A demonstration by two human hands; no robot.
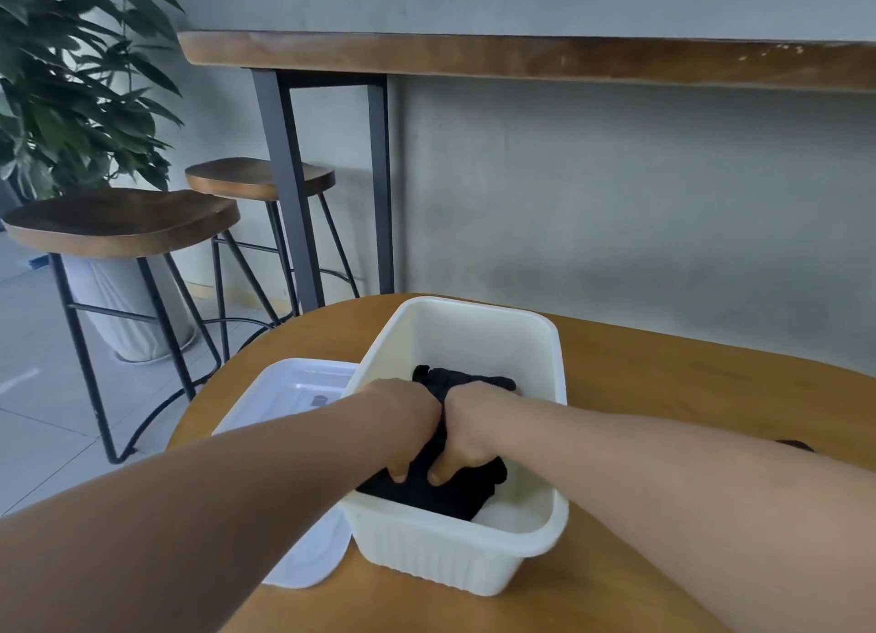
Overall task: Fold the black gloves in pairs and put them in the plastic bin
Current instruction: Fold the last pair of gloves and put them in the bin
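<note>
a: grey concrete wall, two wooden stools [123, 220], a leafy plant [71, 77] off in the corner, and a round wooden table [663, 386] under everything.

b: both hands are down inside the plastic bin [455, 556]. the left hand [403, 424] and right hand [469, 433] sit side by side, fingers curled into the black gloves [441, 485], gripping the bundle against the bin floor.

a: risk?

b: the fabric looks loose beyond the fingertips. if the fingers let go unevenly, i think the fold could spring open. lifting out with cloth snagged could drag the light bin toward the white lid [294, 395] just left of the left hand.
</note>
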